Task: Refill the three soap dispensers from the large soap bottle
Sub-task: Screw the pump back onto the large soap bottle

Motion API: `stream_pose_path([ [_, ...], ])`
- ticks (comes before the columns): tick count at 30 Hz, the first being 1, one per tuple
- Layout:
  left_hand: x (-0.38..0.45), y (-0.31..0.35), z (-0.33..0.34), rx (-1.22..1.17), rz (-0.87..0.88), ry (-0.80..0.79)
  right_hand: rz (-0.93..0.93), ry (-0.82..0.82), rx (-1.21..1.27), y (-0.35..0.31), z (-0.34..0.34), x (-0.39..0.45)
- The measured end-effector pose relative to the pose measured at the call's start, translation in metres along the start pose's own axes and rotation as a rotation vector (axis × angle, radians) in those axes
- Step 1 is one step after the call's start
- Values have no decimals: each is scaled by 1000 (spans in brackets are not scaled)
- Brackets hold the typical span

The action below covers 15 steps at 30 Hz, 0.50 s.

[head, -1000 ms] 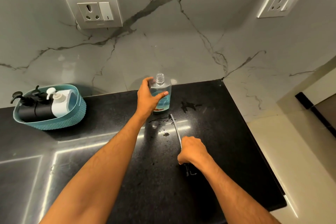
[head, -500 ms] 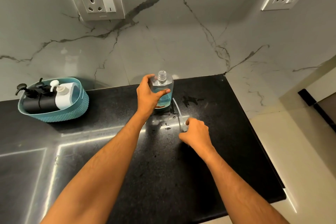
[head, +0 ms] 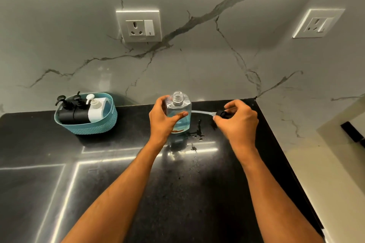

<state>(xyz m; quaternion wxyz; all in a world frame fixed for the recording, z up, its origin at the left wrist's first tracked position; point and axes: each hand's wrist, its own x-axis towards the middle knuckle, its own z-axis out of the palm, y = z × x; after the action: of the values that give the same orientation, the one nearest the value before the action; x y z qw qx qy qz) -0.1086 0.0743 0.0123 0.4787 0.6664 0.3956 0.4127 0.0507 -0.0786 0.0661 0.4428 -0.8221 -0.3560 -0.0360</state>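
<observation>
The left hand has its grip wrapped round a clear soap dispenser bottle, thumb across the front and fingers behind, steadying it upright on the black bench. The bottle's threaded neck is uncapped, and blue liquid fills roughly its lower half. The right hand pinches the black pump head between curled fingers and thumb, just to the right of the bottle. The pump's pale dip tube runs nearly level from the hand toward the bottle's side, off the bench and outside the neck.

Small wet spots lie on the bench between the bottle's base and the right hand, with a few more drops nearer the camera.

Well to the left, against the marble wall, a teal basket holds two black pump dispensers and a white one, all leaning back with their pumps on.

Two wall sockets sit on the marble, one above the basket and bottle, the other on the right-hand wall.
</observation>
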Motion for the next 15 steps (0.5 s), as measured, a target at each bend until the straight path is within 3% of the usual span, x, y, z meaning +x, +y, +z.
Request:
stream_pose_path([
  [4, -8, -2, -20, 25, -11, 41, -84, 83, 118, -36, -13, 13],
  [15, -21, -15, -58, 84, -64, 98, -311, 113, 223, -121, -47, 11],
])
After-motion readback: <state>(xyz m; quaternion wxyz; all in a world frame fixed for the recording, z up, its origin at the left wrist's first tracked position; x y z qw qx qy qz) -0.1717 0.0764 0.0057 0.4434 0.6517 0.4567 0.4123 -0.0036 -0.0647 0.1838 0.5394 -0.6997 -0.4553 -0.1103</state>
